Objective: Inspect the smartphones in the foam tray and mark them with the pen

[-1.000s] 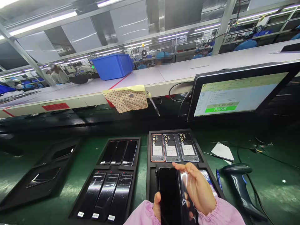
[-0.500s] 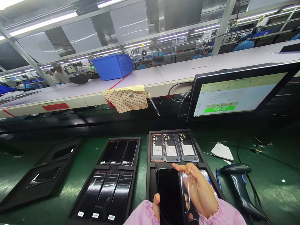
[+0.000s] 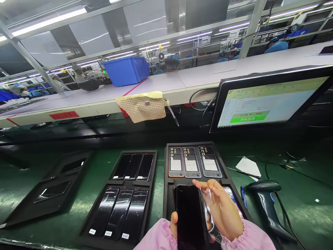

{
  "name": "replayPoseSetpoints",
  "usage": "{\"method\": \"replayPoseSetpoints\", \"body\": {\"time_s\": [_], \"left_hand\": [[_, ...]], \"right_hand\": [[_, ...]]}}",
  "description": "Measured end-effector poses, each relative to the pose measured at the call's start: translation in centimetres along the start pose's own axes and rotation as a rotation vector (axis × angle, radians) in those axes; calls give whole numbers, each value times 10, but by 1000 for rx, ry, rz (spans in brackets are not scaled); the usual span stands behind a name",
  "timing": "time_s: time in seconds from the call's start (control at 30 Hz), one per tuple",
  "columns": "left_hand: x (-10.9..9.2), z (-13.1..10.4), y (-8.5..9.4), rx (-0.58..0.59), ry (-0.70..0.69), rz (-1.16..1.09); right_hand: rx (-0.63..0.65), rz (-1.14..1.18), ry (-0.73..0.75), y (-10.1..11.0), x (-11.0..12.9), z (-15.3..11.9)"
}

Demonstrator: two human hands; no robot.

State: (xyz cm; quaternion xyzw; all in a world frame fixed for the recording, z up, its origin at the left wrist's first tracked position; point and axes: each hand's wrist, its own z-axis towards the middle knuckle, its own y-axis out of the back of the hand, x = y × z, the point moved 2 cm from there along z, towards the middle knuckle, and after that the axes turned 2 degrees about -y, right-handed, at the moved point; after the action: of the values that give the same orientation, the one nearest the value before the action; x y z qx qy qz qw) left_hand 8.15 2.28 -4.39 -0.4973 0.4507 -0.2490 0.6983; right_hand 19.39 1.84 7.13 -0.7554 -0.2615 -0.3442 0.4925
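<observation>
A smartphone (image 3: 190, 217) with a dark screen lies in my left hand (image 3: 173, 225). My left thumb presses its left edge, and fingers show past its right edge. My right hand (image 3: 225, 212) pinches a clear film (image 3: 213, 231) at the phone's upper right. The film stands away from the screen along the right side. Below the hands is a black foam tray (image 3: 165, 173). Its far half holds three phones with their backs up, one of them orange-edged (image 3: 176, 162). Another lit or coloured phone (image 3: 230, 194) shows partly behind my right hand.
A middle tray (image 3: 154, 170) holds several dark-screened phones; a left tray (image 3: 49, 180) holds two. At the right are a barcode scanner (image 3: 265, 205), a blue pen (image 3: 243, 196), white paper (image 3: 248, 167) and a monitor (image 3: 270, 100) reading PASS. A blue bin (image 3: 125, 71) stands on the shelf.
The view has shifted slightly. Both hands keep nearly the same hold on the phone and the film.
</observation>
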Motion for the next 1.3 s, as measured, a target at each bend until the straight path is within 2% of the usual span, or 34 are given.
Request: {"method": "replayPoseSetpoints", "body": {"time_s": [0.1,0.37,0.47,0.53,0.6,0.67,0.73,0.83,0.97,1.07,1.2,1.3], "left_hand": [[0,1,0,24,9,-103],[-3,1,-4,32,144,-116],[-4,0,-5,12,153,-108],[-4,-1,-5,-18,129,-98],[-4,-1,-6,-48,97,-90],[-4,0,-8,-82,45,-87],[-6,3,-11,-115,-8,-85],[-9,6,-17,-203,-12,-59],[-15,10,-27,-311,50,-56],[-19,11,-31,-371,76,-141],[-29,8,-19,-458,-58,-255],[-39,3,-5,-527,-202,-301]], "right_hand": [[20,4,18,4,-4,2],[18,35,-45,2,-4,2],[-15,-2,39,4,-6,3],[-118,-108,82,11,-10,2],[-201,-230,35,19,-17,0],[-180,-309,-55,27,-25,-3],[-92,-345,-123,32,-32,-7],[-9,-349,-133,37,-42,-9],[-54,-310,-127,40,-52,-8],[-171,-261,-53,46,-49,-6],[-274,-280,6,65,-38,-1],[-308,-441,39,83,-41,6]]}}
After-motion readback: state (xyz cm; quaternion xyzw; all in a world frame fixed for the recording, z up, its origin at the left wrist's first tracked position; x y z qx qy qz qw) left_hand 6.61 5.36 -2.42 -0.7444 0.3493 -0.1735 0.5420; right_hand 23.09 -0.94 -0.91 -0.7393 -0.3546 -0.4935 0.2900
